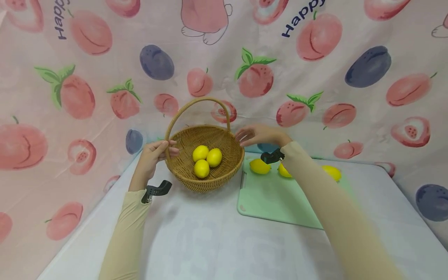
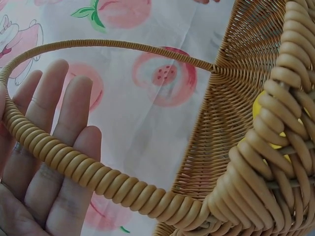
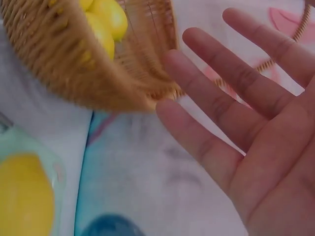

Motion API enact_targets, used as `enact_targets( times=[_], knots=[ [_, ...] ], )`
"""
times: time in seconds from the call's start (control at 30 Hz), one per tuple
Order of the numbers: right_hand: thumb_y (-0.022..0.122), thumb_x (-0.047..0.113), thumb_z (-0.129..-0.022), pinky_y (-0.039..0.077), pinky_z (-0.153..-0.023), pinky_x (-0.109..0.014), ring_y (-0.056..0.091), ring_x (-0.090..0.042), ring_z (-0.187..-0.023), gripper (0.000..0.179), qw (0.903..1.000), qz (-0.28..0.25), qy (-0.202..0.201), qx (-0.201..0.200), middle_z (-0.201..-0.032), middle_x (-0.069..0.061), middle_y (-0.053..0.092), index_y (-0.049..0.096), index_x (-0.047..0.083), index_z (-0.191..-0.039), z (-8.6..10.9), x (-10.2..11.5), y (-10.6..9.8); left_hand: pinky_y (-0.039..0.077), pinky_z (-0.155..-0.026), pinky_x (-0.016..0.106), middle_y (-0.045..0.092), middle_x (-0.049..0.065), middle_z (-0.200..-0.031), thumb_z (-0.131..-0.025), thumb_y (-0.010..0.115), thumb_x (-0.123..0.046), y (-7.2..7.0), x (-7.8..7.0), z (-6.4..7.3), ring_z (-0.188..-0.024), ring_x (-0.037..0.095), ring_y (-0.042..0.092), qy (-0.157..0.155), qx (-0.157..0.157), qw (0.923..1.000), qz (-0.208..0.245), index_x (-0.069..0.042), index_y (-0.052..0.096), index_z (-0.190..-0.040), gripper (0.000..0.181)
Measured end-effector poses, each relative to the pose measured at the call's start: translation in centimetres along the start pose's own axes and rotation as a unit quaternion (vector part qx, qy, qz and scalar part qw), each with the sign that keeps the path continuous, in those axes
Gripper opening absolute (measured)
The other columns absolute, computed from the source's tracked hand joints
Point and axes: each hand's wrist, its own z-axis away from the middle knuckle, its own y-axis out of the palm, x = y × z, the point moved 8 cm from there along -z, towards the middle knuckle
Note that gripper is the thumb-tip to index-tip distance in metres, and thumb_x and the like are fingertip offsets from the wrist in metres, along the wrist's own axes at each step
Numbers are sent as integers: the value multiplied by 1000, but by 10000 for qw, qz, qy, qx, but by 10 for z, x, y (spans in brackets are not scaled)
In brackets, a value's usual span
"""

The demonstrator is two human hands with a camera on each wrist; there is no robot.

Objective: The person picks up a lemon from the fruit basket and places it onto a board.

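Note:
A round wicker basket (image 1: 226, 142) with a tall arched handle (image 1: 179, 113) stands in front of me. Three yellow lemons (image 1: 202, 169) lie together inside it. At the basket's left, my left hand (image 1: 148, 158) holds the lower part of the handle; in the left wrist view the wrapped handle (image 2: 93, 173) passes across the palm side of the fingers (image 2: 74, 110). My right hand (image 1: 260, 135) is at the basket's right rim, its fingers (image 3: 216, 118) straight and spread in the right wrist view, with nothing in its palm.
A pale green cutting board (image 1: 269, 198) lies right of the basket on the white tabletop (image 1: 196, 237). On it are lemons, one at its left (image 1: 260, 166) and another (image 1: 331, 172) beyond my right sleeve. A fruit-patterned cloth (image 1: 217, 50) hangs behind.

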Motion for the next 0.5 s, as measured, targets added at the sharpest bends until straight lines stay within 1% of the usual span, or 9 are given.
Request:
enact_targets(
  times=[0.13,0.37,0.43,0.5],
  knots=[
    [64,22,-90,44,-103,-40,51,-24,-123,43,9995,316,8,-14,-133,-13,54,52,9,-130,-18,8,8,54,-77,18,72,-14,-79,-99,46,-28,1,0,-1,-79,3,70,-26,1,10000,-9,-25,68,-94,23],
    [64,21,-90,47,-100,-36,54,-23,-120,42,9995,247,-84,159,-132,-14,56,53,8,-127,-46,18,28,54,-77,17,72,-14,-79,-99,46,-28,1,0,-1,-79,3,70,-24,17,9999,-116,-25,67,-94,23],
    [64,21,-90,48,-99,-35,55,-22,-119,40,9994,305,-78,166,-130,-13,57,54,9,-126,-52,21,33,54,-76,17,72,-14,-79,-99,46,-27,1,-1,-1,-78,2,69,-10,16,9999,-138,-26,68,-93,22],
    [64,20,-90,49,-98,-33,56,-23,-118,39,9990,363,-157,199,-128,-13,58,54,8,-125,-59,26,38,54,-76,17,72,-14,-78,-99,46,-27,1,-2,0,-78,2,69,5,16,9999,-147,-26,68,-93,23]
  ],
)
